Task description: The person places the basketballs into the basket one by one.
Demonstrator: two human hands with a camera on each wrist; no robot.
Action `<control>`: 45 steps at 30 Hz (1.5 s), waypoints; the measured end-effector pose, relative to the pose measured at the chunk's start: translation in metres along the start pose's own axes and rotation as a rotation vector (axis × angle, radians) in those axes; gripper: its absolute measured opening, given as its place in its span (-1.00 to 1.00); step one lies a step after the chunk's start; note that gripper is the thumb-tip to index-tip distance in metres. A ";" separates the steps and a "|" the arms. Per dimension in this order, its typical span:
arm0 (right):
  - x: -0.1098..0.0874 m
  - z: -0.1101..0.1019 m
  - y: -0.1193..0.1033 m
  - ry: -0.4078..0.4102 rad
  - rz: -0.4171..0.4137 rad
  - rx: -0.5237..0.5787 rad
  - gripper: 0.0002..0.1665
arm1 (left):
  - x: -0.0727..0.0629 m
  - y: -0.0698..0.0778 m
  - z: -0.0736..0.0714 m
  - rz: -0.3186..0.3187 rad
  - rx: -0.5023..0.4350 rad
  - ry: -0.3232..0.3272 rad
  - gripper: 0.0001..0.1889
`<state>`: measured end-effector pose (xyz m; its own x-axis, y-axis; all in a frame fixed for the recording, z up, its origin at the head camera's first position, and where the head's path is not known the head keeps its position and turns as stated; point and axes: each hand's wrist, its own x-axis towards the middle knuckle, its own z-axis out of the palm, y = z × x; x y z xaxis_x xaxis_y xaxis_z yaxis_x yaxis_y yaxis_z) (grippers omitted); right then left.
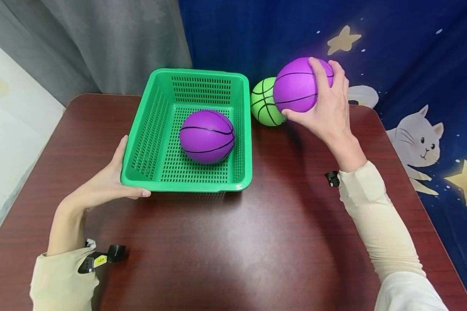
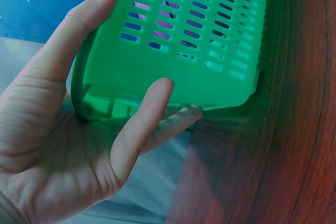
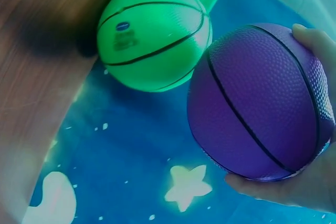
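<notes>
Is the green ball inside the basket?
No, the green ball sits outside, beside the basket, and only a purple ball is in it.

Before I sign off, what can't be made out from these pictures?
Head view: green basketball, right side, behind the held purple basketball.
Head view: underside of the purple basketball in the green basket, self-hidden.
Left wrist view: rest of the green basket, cut off by the top edge.
Right wrist view: small print on the green basketball, blurred.

The basket (image 1: pixel 187 186) is smooth, glossy plastic — the held ball (image 3: pixel 252 103) pebbled, the table (image 1: pixel 194 246) shiny wood-grain, the grey curtain (image 1: pixel 97 47) matt cloth.
</notes>
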<state>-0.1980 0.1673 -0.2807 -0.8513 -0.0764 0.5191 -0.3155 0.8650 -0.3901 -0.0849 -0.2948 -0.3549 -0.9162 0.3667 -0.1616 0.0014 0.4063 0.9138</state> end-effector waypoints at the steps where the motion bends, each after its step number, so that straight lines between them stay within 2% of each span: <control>1: 0.001 0.000 -0.002 -0.003 -0.017 -0.002 0.19 | 0.000 0.000 0.000 0.001 -0.007 -0.002 0.30; 11: 0.004 0.008 -0.023 -0.048 -0.125 -0.019 0.17 | -0.001 0.002 0.001 -0.005 -0.027 -0.001 0.30; 18: 0.010 0.018 -0.042 -0.085 -0.148 -0.006 0.21 | 0.002 0.003 0.002 0.019 -0.018 -0.013 0.29; 27: 0.032 0.052 -0.070 -0.116 -0.202 0.053 0.24 | 0.000 0.003 0.004 0.018 0.010 -0.001 0.29; 31: 0.040 0.063 -0.075 -0.114 -0.218 0.067 0.25 | 0.001 0.005 0.007 0.027 -0.014 -0.013 0.30; 36: 0.048 0.073 -0.081 -0.132 -0.186 0.112 0.27 | 0.000 0.008 0.010 0.020 -0.013 -0.009 0.31; 45: 0.049 0.091 -0.086 -0.227 -0.112 0.165 0.28 | 0.000 0.010 0.013 0.074 -0.005 -0.005 0.33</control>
<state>-0.2505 0.0438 -0.2914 -0.8737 -0.2914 0.3897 -0.4604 0.7542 -0.4682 -0.0794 -0.2801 -0.3506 -0.9116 0.3998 -0.0957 0.0669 0.3740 0.9250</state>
